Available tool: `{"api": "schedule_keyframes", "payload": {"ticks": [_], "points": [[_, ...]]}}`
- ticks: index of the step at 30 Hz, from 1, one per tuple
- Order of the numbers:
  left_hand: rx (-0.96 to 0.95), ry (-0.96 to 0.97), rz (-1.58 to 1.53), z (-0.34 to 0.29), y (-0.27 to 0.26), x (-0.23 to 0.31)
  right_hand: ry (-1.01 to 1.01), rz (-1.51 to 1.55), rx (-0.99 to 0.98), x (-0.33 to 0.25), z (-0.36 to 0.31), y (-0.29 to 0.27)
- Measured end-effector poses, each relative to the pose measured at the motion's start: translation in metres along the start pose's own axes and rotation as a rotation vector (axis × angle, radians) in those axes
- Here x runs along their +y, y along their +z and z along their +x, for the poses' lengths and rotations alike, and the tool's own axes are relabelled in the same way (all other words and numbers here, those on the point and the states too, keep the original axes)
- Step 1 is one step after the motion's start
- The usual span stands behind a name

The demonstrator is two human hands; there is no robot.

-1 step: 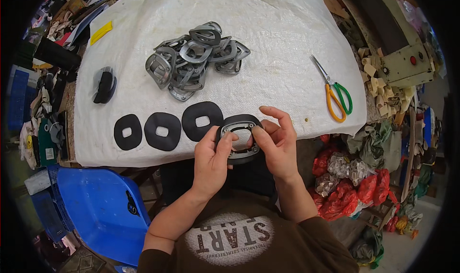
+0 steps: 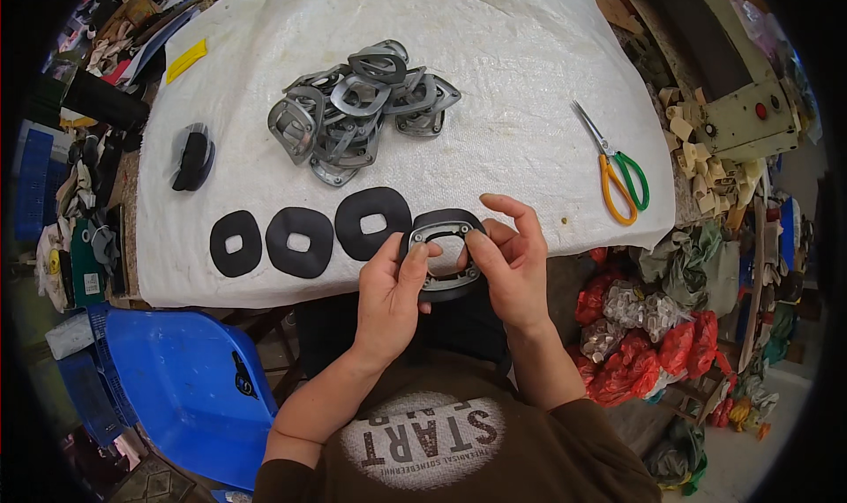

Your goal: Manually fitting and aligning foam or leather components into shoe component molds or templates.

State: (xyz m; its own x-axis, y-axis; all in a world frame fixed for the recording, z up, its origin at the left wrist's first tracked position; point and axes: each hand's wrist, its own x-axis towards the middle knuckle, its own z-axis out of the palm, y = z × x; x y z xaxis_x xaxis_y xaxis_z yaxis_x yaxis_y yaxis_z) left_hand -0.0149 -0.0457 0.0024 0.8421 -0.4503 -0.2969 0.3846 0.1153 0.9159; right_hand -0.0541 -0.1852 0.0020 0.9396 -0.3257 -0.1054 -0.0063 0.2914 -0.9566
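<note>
Both hands hold a rounded-square grey metal frame [image 2: 452, 282] at the table's front edge, with a black soft pad [image 2: 441, 217] showing round its rim. My left hand [image 2: 389, 304] grips its left side, thumb on the inner edge. On the right side, my right hand [image 2: 512, 278] presses a thumb onto the frame, with its index finger raised. Left of my hands lie three black pads with square holes: one [image 2: 236, 260], another [image 2: 300, 263] and a third [image 2: 373, 241]. Farther back, similar metal frames [image 2: 353, 119] lie in a loose pile.
Scissors [image 2: 609, 163] with orange and green handles lie on the white table cover [image 2: 520, 79]. A black bundle in clear wrap [image 2: 192, 159] and a yellow strip [image 2: 186, 61] are at left. Below stand a blue tub [image 2: 194, 397] and red bags [image 2: 626, 362].
</note>
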Motion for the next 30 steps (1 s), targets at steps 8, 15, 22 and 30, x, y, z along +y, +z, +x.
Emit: {"api": "schedule_keyframes", "payload": {"ticks": [8,15,22,30], "points": [[0.135,0.616,0.437,0.004,-0.016,0.004,-0.011,-0.011,0.171,-0.007,0.003,-0.003],[0.125,1.198,1.199,0.002,-0.004,0.005,-0.021,-0.081,0.072,-0.013,-0.001,0.002],[0.186,0.172,0.065,0.007,-0.014,0.007,-0.145,-0.054,0.09,-0.002,-0.006,-0.014],[0.19,0.179,-0.031,-0.001,-0.011,0.002,-0.02,0.014,-0.009,0.002,-0.008,0.009]]}}
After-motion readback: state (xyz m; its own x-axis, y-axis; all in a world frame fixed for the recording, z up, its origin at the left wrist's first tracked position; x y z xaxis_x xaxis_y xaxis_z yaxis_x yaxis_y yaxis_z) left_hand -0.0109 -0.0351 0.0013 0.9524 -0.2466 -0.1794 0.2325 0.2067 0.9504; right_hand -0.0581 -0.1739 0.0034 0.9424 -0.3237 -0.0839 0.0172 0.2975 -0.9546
